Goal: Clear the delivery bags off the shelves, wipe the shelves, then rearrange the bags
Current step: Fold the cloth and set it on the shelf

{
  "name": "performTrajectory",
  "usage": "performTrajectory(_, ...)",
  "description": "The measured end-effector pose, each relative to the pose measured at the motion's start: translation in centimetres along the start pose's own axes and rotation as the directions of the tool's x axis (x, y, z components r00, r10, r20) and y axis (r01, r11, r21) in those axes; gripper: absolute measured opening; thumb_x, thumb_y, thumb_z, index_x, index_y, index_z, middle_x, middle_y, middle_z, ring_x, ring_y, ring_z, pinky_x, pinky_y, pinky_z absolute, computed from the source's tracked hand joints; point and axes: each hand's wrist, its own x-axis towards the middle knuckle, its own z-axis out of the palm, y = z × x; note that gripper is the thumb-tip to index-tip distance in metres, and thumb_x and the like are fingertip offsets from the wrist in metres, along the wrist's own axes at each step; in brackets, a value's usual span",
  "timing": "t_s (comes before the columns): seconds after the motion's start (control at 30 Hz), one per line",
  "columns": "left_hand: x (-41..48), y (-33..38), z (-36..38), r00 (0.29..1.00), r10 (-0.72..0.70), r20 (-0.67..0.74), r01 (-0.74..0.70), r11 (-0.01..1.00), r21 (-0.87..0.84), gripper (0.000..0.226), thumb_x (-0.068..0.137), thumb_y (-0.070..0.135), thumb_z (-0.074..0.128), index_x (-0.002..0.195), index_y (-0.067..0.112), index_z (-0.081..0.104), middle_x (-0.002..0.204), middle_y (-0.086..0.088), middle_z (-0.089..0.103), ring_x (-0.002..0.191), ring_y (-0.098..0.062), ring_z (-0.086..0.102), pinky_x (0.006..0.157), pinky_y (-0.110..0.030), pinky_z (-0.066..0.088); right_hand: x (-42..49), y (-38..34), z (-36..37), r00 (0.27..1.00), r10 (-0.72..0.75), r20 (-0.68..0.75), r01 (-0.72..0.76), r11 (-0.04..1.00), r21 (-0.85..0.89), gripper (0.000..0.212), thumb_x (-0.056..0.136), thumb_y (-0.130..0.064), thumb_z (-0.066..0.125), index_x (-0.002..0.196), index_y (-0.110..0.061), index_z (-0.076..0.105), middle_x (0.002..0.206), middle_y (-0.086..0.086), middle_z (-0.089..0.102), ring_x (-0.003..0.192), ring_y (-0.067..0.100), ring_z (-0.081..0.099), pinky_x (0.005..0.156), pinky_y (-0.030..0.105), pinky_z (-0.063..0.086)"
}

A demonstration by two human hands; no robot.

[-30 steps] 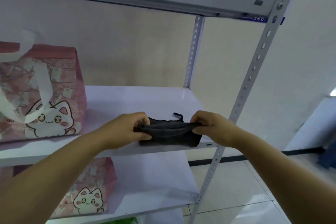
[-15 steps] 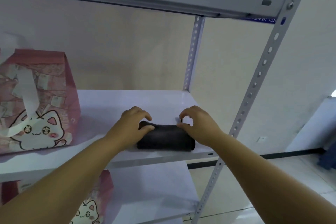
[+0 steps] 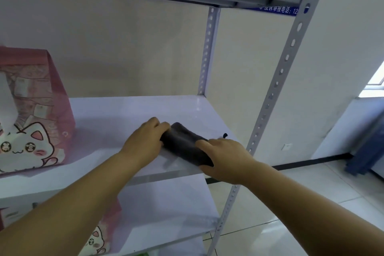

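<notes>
A dark folded cloth (image 3: 185, 144) lay slantwise on the middle shelf (image 3: 124, 114), near its front right corner. The left grip (image 3: 145, 143) curled round the cloth's far end; the right grip (image 3: 226, 160) clasped its near end at the shelf edge. A pink cat bag (image 3: 31, 110) stood well apart at the left.
</notes>
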Motion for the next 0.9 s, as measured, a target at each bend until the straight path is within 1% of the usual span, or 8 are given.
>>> performTrajectory(0.07,0.8,1.2,0.7,0.999,-0.032,0.015,0.033,0.997,-0.072,0.023,0.085,0.006,0.051,0.101,0.021,0.056,0.102,-0.001,0.050,0.088,-0.023,0.054,0.073,-0.030,0.045,-0.9,-0.3,0.0,1.000,0.009,0.005,-0.009,0.999,-0.033,0.037,0.089,-0.046,0.047,0.119,-0.024,0.044,0.098,0.004,0.058,0.084,0.024,0.054,0.068,0.035,0.048)
performTrajectory(0.13,1.6,2.0,1.3,0.999,-0.047,-0.002,0.047,0.992,-0.118,0.021,0.087,0.007,0.051,0.103,0.015,0.061,0.107,-0.006,0.057,0.090,-0.022,0.055,0.078,-0.028,0.044,-1.6,-0.3,0.3,0.998,0.058,0.003,-0.058,0.998,-0.022,0.044,0.091,-0.052,0.042,0.126,-0.025,0.044,0.108,0.004,0.056,0.093,0.025,0.052,0.074,0.037,0.048)
performTrajectory(0.2,2.3,2.7,1.7,0.999,-0.049,0.005,0.049,0.983,-0.178,0.022,0.088,0.013,0.055,0.109,0.013,0.063,0.112,-0.006,0.060,0.096,-0.022,0.056,0.085,-0.027,0.043,-2.0,-0.3,0.6,0.994,0.107,0.002,-0.107,0.994,-0.017,0.047,0.092,-0.052,0.037,0.131,-0.026,0.041,0.116,0.005,0.054,0.099,0.026,0.049,0.078,0.038,0.047)
performTrajectory(0.27,3.0,3.3,2.0,0.997,-0.035,0.066,0.048,0.976,-0.213,0.030,0.089,0.023,0.057,0.117,0.013,0.061,0.120,-0.005,0.059,0.104,-0.021,0.055,0.092,-0.029,0.043,-2.1,-0.1,0.9,0.987,0.157,0.016,-0.156,0.987,-0.028,0.046,0.094,-0.051,0.032,0.133,-0.026,0.037,0.121,0.006,0.052,0.102,0.027,0.046,0.080,0.039,0.046)
performTrajectory(0.4,4.7,4.0,3.1,0.981,0.011,0.192,0.033,0.974,-0.224,0.049,0.090,0.030,0.057,0.136,0.014,0.046,0.142,-0.002,0.044,0.126,-0.018,0.043,0.106,-0.027,0.031,-1.6,0.7,1.0,0.959,0.279,0.050,-0.278,0.960,-0.023,0.043,0.096,-0.047,0.030,0.131,-0.024,0.039,0.121,0.006,0.050,0.103,0.026,0.043,0.078,0.039,0.043)
performTrajectory(0.67,7.8,4.2,5.0,0.966,0.029,0.255,0.043,0.961,-0.273,0.051,0.092,0.031,0.054,0.139,0.019,0.040,0.146,0.003,0.037,0.129,-0.015,0.038,0.102,-0.022,0.026,-0.3,1.5,0.8,0.925,0.374,0.070,-0.371,0.927,-0.050,0.042,0.094,-0.047,0.031,0.124,-0.021,0.045,0.115,0.007,0.049,0.103,0.026,0.043,0.067,0.033,0.034)
performTrajectory(0.8,7.3,4.1,4.3,0.974,0.034,0.225,0.026,0.966,-0.259,0.044,0.089,0.029,0.059,0.131,0.020,0.049,0.136,0.002,0.044,0.118,-0.015,0.046,0.097,-0.023,0.034,0.0,1.4,-0.1,0.915,0.389,0.111,-0.391,0.920,0.004,0.042,0.091,-0.049,0.038,0.121,-0.021,0.049,0.110,0.006,0.050,0.100,0.024,0.043,0.067,0.032,0.036)
performTrajectory(0.9,5.7,4.0,2.7,0.978,0.052,0.203,-0.001,0.969,-0.245,0.036,0.087,0.031,0.062,0.122,0.023,0.056,0.127,0.003,0.049,0.110,-0.015,0.051,0.092,-0.024,0.039,0.1,1.2,-1.4,0.911,0.395,0.117,-0.402,0.915,0.039,0.038,0.090,-0.048,0.042,0.112,-0.020,0.052,0.098,0.003,0.047,0.089,0.021,0.044,0.067,0.032,0.038)
